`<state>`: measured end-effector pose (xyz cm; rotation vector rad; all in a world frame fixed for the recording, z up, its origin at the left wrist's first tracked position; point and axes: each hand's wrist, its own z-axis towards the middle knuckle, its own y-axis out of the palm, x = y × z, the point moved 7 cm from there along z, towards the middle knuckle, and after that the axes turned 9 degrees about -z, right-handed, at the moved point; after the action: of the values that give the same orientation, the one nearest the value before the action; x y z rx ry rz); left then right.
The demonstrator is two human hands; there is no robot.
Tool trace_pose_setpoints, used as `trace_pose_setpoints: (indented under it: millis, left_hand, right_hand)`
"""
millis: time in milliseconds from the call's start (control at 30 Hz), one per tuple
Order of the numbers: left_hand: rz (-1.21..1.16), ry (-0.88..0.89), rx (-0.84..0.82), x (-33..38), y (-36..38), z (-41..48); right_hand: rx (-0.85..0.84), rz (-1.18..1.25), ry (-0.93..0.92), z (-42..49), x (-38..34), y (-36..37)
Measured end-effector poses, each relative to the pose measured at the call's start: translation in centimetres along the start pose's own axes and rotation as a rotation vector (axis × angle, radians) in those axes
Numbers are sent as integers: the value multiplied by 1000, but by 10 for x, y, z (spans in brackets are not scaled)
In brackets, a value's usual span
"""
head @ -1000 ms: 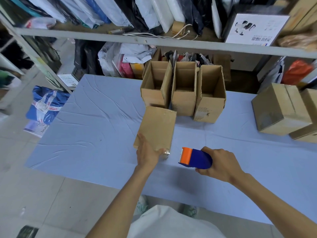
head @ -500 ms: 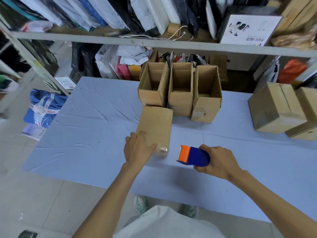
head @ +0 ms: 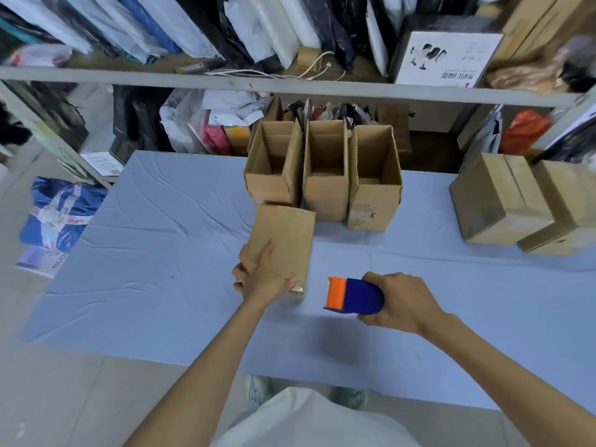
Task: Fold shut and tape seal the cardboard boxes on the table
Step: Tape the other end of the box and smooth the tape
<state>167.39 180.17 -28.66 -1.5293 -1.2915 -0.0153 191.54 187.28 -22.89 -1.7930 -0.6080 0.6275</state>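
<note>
Just beyond the closed brown cardboard box (head: 287, 233), gripped at its near end by the left hand (head: 261, 279) on the pale blue table (head: 161, 253), stood three open-topped brown cardboard boxes (head: 325, 195), while the right hand (head: 400, 301) clasped a blue-and-orange tape dispenser (head: 351, 296) nearby.

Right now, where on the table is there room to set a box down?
Bare cloth lies left of the held box, out to the table edge, and between the open boxes and the sealed boxes. Back centre and far right are crowded.
</note>
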Motion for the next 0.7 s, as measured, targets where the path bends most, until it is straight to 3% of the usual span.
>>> trace_pose_setpoints:
  millis: [333,500,700]
  left_hand:
    - [163,33,-85,5,-10,5]
    - [17,-266,-33,8,-4,0]
    - [184,-186,64,15,2,3]
  right_hand:
    - [-33,43,24,3,-2,2]
    - [-42,33,33,-1,-1,2]
    - [-19,39,41,-6,-4,-2]
